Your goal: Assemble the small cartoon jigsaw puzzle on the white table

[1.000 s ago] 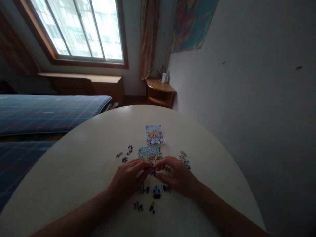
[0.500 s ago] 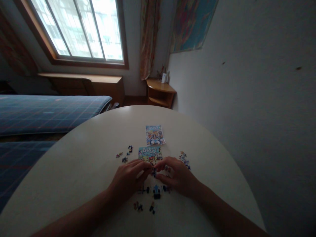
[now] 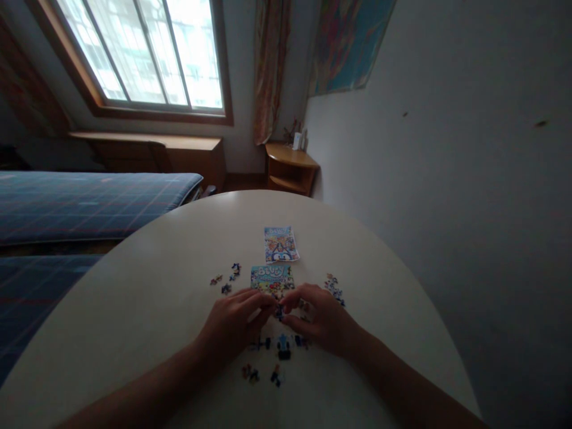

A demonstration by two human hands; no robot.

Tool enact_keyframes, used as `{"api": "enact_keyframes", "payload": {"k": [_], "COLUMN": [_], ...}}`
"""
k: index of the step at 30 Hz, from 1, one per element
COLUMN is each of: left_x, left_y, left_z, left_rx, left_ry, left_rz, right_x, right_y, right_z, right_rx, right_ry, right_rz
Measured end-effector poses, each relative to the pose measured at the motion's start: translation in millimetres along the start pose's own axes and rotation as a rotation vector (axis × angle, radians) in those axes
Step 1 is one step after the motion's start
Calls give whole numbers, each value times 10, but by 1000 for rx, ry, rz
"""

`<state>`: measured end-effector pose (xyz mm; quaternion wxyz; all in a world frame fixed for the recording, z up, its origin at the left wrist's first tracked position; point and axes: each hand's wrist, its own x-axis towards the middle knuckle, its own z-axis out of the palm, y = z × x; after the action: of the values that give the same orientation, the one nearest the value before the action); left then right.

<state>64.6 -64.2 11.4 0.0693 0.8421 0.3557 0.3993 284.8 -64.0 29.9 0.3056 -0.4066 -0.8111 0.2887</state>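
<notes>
A small dark piece sits between the left hand and the right hand, at the near side of the puzzle; both hands curl inward with fingertips close to it, though whether either pinches it cannot be told. Beyond the puzzle lies a printed sheet, with loose pieces scattered around on the tabletop.

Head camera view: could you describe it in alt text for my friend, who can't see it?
A person's left hand and right hand are close together at a small dark piece over a round, pale table. Small loose pieces lie around them, with a colorful panel and a printed sheet just beyond. A bright window and plaid mattress are behind.
</notes>
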Motion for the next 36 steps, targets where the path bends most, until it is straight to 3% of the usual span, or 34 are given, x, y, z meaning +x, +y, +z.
{"api": "enact_keyframes", "payload": {"k": [14,18,21,28,36], "left_x": [-31,-25,-15,56,79], "left_y": [-13,-3,34,190,214], "left_z": [5,-19,-58,-165,-209], "left_rx": [6,-2,-37,-125,-139], "left_ry": [-47,-72,-168,-534,-607], "left_rz": [-19,-32,39,321,342], "right_x": [0,3,-8,-74,-70], "right_y": [-23,11,97,290,241], "right_z": [-33,-135,-310,-706,-625], "right_rx": [-23,-58,-104,-156,-149], "right_ry": [-23,-55,-67,-151,-247], "right_rz": [-9,-15,-6,-29,-74]}}
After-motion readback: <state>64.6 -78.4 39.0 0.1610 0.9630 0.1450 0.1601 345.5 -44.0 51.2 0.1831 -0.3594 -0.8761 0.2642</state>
